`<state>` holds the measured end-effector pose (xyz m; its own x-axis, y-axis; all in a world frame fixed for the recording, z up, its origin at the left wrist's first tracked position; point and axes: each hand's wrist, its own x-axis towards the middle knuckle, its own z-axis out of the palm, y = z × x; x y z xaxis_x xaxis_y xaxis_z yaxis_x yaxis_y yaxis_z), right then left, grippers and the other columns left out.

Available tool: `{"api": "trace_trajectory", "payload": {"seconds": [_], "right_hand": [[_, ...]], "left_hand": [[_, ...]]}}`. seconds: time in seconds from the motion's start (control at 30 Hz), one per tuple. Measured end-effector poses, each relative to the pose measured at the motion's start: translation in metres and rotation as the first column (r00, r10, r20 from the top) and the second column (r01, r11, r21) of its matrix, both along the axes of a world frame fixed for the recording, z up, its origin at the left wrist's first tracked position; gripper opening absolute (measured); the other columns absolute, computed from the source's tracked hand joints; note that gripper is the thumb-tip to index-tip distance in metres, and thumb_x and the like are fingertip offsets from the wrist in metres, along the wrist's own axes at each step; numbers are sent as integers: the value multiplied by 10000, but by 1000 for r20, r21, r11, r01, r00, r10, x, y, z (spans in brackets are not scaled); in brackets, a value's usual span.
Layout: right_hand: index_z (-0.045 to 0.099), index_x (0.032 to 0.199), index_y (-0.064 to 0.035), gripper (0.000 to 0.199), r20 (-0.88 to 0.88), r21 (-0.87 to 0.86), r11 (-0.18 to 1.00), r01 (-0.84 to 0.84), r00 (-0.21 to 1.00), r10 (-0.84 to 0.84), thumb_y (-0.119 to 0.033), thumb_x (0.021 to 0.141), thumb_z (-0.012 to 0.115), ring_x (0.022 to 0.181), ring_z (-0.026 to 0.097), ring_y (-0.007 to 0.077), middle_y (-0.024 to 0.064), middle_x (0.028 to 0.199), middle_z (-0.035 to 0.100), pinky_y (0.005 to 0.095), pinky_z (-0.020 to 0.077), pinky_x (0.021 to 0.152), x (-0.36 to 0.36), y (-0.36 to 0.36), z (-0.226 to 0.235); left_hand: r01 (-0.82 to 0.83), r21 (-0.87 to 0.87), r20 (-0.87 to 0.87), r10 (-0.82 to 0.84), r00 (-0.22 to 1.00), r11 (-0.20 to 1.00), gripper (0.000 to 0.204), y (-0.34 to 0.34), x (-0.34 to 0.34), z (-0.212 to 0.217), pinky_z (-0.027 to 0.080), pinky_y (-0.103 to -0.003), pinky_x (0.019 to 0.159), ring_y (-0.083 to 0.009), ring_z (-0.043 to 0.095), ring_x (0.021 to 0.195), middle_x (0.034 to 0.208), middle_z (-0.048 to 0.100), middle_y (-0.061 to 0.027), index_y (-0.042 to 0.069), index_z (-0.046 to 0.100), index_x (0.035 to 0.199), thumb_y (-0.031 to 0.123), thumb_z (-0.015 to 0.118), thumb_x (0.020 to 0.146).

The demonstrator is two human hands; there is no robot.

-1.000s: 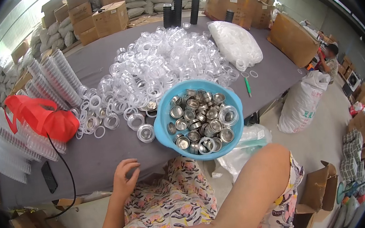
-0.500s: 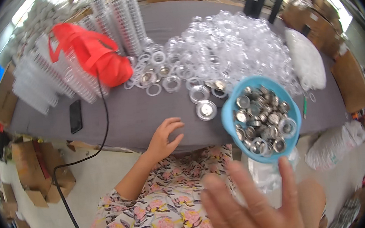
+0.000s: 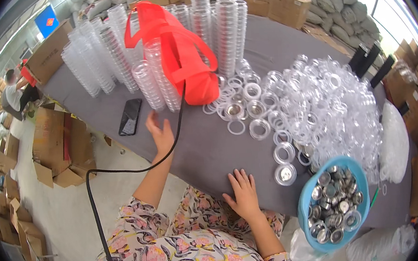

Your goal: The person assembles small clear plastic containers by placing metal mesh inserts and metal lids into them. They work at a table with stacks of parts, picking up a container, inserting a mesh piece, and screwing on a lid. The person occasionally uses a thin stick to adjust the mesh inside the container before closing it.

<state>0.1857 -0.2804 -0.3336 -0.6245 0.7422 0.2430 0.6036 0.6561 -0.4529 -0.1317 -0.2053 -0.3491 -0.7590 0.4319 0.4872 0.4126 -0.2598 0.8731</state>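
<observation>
My left hand [image 3: 160, 135] is open, fingers apart, at the near foot of the stacked clear plastic cups [image 3: 148, 86]; whether a fingertip touches them I cannot tell. Flat on the table's near edge lies my right hand [image 3: 244, 195], open with nothing in it. A red cloth bag [image 3: 191, 77] rests among the cup stacks. To the right of my right hand stands a blue basin [image 3: 305, 212] full of small metal lids. Clear ring-shaped pieces [image 3: 284, 152] lie between the basin and the bag, one with a metal disc inside.
A black phone [image 3: 130, 118] lies left of my left hand. A black cable [image 3: 122, 170] crosses my left forearm. A big heap of clear plastic parts [image 3: 333, 113] covers the table's right side, beside a white plastic bag [image 3: 392, 143]. An open carton [image 3: 54, 145] stands on the floor.
The view has turned, so the table sits lower and further right. My left hand has gone forward to the cup stacks. My right hand, raised close before, now lies on the table.
</observation>
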Motion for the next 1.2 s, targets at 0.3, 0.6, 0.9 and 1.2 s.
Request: {"api": "trace_trajectory", "payload": {"seconds": [0.3,0.6,0.9,1.2], "right_hand": [[535,1219,-76,563,122,191,980,48,990,-73,-351,745,662,1235,415,330,137,1306,478,533,308,1015,-14,-1,-1],[539,1213,-73,577,92,202,977,69,992,-89,-340,719,669,1227,424,336,144,1300,480,542,323,996,-14,0,0],[542,1204,-59,564,48,177,982,65,996,-74,-335,728,664,1238,409,341,152,1295,484,541,296,1014,-11,-1,-3],[447,1305,-18,530,-525,-504,846,-175,840,-138,-149,832,647,1121,536,265,142,1304,495,335,412,928,-54,1,19]], "left_hand": [[71,-195,-157,-103,982,978,902,60,-123,-5,353,-372,1019,-294,439,1216,1295,433,-203,-40,275,1356,82,764,608],[57,-333,-91,-92,992,941,791,39,-94,12,439,-388,915,-292,560,1062,1125,568,-170,-19,411,1213,166,820,561],[341,-272,4,-353,936,900,763,-26,-32,16,426,-357,934,-249,542,1087,1165,539,-141,-9,405,1232,120,796,589],[442,-354,6,-471,882,824,783,-56,41,21,401,-354,955,-222,528,1086,1172,534,-127,3,395,1257,133,803,602]]}}
